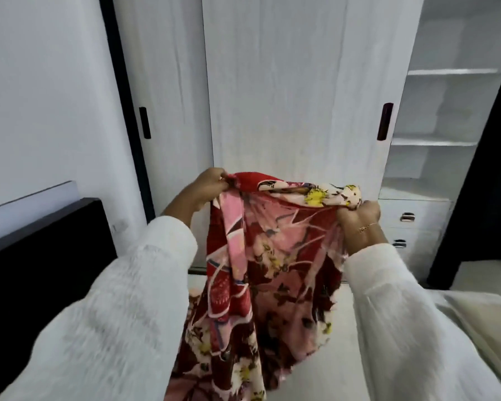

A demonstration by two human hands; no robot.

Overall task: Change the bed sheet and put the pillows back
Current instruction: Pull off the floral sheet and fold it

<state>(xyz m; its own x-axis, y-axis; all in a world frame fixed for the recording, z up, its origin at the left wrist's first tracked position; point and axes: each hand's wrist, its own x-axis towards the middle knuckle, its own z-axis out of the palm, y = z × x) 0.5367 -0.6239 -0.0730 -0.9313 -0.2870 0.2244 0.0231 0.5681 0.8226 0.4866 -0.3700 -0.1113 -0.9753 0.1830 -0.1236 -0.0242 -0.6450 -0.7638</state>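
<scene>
A red, pink and white flowered bed sheet hangs bunched in front of me, its lower part trailing down toward the floor. My left hand pinches its upper left edge. My right hand grips the upper right edge, where the cloth is gathered into a wad. Both arms are in white sleeves. The dark headboard of the bed shows at the lower left; the mattress and pillows are out of view.
A white wardrobe with sliding doors stands straight ahead. Its right section is open, showing bare shelves and drawers below. A white wall is on the left, and pale floor lies under the sheet.
</scene>
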